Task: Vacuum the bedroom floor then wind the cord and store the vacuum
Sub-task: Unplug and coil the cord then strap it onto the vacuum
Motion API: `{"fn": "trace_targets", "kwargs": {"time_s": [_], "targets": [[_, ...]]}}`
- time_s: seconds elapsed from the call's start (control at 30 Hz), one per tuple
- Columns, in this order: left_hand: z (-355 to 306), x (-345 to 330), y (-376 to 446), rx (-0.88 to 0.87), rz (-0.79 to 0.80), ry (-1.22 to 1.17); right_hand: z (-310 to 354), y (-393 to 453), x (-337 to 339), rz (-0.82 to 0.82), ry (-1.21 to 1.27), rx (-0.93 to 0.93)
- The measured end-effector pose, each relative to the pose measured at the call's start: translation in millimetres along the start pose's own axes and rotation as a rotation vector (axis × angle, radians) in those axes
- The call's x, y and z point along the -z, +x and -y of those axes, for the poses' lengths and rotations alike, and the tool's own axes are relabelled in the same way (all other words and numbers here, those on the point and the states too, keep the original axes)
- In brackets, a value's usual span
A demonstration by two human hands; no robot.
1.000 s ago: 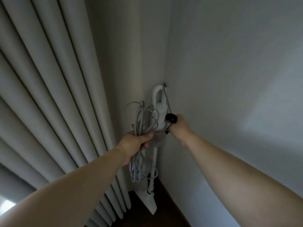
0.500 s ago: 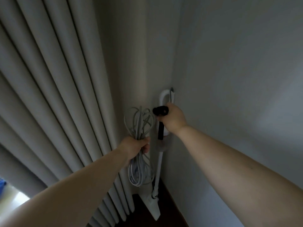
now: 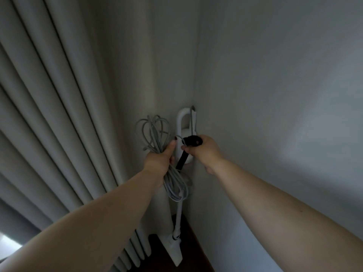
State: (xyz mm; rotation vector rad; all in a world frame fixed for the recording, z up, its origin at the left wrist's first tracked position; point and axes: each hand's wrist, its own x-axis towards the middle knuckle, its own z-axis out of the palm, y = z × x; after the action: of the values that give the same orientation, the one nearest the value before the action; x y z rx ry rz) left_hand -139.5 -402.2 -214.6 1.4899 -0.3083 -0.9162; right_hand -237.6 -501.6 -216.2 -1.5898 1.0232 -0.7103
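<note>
While our left hand (image 3: 159, 160) wraps its fingers tight round the middle of the coiled cord (image 3: 157, 134), the grey loops fan out above the fist and hang in a bunch below it, with the thumb pointing up along the strands. Just to the right, our right hand (image 3: 204, 152) curls its fingers round a black strap (image 3: 193, 141), the thumb and forefinger pinching it near the top; a dark tail of the strap drops down and to the left toward the cord bundle. Both hands are near each other, almost touching, in front of the vacuum (image 3: 181, 122). It stands upright in the far corner, its white looped handle above our hands, its thin tube running down to the floor head (image 3: 172, 250) on the dark floor (image 3: 194, 250). Pleated curtains (image 3: 49, 114) fill the left side, and a plain wall (image 3: 275, 95) fills the right.
</note>
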Motion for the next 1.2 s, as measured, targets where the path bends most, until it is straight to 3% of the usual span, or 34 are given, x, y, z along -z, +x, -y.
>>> {"fn": "trace_targets", "kwargs": {"time_s": [0.23, 0.4, 0.67, 0.87, 1.03, 1.2], "targets": [[-6, -14, 9, 0.002, 0.014, -0.027, -7, 9, 5, 0.034, 0.009, -0.048], [-12, -15, 22, -0.106, 0.066, 0.091, 2, 18, 30, -0.348, 0.059, -0.098], [-20, -15, 39, -0.174, 0.143, 0.154, 48, 25, 43, -0.572, 0.235, 0.217], [-20, -15, 42, -0.125, 0.117, 0.158, 71, 26, 52, -0.528, 0.212, 0.274], [-24, -26, 33, -0.117, 0.086, 0.083, 63, 23, 61, -0.364, 0.178, 0.165], [-31, -39, 28, -0.099, 0.072, -0.006, 54, 23, 75, -0.302, 0.031, 0.119]]}}
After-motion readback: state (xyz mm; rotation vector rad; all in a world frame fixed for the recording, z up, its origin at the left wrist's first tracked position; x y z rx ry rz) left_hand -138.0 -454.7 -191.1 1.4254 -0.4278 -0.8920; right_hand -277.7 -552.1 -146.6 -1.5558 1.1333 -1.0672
